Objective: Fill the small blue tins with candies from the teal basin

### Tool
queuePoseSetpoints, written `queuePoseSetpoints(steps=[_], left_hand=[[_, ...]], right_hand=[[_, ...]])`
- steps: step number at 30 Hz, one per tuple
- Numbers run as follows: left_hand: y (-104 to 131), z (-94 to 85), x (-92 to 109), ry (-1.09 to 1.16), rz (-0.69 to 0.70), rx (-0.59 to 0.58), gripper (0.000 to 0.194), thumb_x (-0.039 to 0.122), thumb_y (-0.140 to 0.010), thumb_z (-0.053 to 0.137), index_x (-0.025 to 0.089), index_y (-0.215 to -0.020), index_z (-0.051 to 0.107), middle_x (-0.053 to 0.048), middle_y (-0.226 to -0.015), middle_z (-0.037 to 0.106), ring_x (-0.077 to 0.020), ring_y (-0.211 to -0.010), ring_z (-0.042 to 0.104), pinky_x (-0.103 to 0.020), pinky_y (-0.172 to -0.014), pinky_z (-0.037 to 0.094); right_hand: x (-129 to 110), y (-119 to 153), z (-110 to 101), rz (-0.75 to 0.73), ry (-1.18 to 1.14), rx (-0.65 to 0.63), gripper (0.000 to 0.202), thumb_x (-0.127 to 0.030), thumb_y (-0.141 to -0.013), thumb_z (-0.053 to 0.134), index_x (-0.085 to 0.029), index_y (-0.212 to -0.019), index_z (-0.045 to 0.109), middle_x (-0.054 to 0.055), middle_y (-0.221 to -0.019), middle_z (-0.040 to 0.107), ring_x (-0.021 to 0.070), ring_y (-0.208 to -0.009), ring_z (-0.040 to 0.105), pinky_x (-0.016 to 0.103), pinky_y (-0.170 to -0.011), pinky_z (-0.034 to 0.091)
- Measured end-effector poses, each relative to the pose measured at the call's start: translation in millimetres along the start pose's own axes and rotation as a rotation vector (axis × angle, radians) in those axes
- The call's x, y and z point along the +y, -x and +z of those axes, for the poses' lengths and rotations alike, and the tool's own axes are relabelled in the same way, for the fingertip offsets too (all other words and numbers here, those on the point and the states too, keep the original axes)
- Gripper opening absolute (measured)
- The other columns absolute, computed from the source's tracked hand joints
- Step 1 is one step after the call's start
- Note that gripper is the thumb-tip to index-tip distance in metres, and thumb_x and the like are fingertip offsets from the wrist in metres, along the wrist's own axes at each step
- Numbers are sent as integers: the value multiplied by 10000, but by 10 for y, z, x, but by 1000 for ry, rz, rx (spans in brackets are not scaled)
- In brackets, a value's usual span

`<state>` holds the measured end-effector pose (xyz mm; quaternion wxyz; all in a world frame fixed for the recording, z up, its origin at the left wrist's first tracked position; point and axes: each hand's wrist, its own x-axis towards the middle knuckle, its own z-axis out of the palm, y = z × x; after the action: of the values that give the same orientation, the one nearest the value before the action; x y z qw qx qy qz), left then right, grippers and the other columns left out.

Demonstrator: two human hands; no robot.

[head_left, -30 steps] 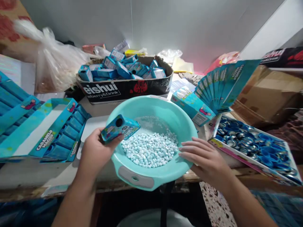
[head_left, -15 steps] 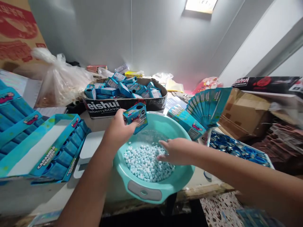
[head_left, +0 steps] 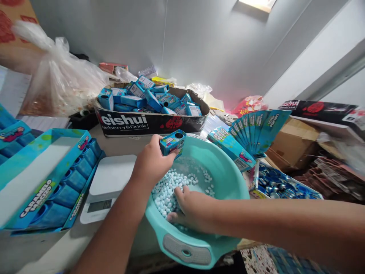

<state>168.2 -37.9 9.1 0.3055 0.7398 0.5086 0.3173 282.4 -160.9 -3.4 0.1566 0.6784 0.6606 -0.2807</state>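
Observation:
My left hand [head_left: 154, 161] grips a small blue candy box [head_left: 173, 142] with a round dark hole in its top, held over the back rim of a turquoise basin [head_left: 228, 171]. Inside the basin, small pale-blue and white candies [head_left: 167, 192] are heaped toward the left side. My right hand [head_left: 194, 211] reaches into the basin from the right, thumb and fingers apart, the fingertips among the candies. A few candies cling to the basin's far slope, and bare bottom shows behind the right hand.
Behind the basin stands a black carton [head_left: 154, 123] full of blue boxes. On the left are a white kitchen scale [head_left: 114, 173] and a display tray [head_left: 57, 182] of blue boxes. To the right lie a printed box [head_left: 232, 148], fanned cards [head_left: 259, 129] and a tray of blue caps [head_left: 285, 182].
My right hand has moved down and pushed the candies leftward, baring part of the basin's bottom. The box in my left hand is tilted so its top shows more. The view has shifted.

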Motion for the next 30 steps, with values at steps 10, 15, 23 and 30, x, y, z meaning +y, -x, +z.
queuePoseSetpoints(steps=[10, 15, 23, 30], left_hand=[[12, 24, -34, 87, 77, -26, 420, 482, -774, 740, 281, -1102, 572, -33, -989, 739, -270, -920, 698, -322, -720, 497], [18, 2, -29, -1, 45, -87, 403, 446, -765, 725, 281, -1099, 572, -38, -944, 734, -278, -851, 695, -324, -665, 461], [86, -12, -56, -141, 206, -317, 301, 414, -749, 717, 286, -991, 593, -18, -856, 701, -265, -786, 659, -327, -611, 373], [145, -66, 54, -134, 304, -485, 221, 387, -815, 675, 265, -942, 541, 5, -829, 669, -230, -770, 617, -315, -614, 310]], right_hand=[[81, -224, -77, -379, -35, 121, 211, -384, -840, 639, -229, -975, 685, 20, -722, 671, 182, -630, 594, 280, -528, 298], [284, 0, -367, -440, -610, 135, 91, -302, -863, 600, -220, -836, 627, -72, -566, 454, 83, -490, 413, 216, -470, 327], [354, -100, -938, -453, -1651, 585, 222, -434, -815, 628, -248, -850, 511, -95, -579, 465, 68, -380, 417, 146, -302, 221], [433, -465, -842, -496, -1845, 776, 186, -399, -830, 605, -232, -788, 532, -83, -556, 476, 81, -428, 462, 171, -361, 327]])
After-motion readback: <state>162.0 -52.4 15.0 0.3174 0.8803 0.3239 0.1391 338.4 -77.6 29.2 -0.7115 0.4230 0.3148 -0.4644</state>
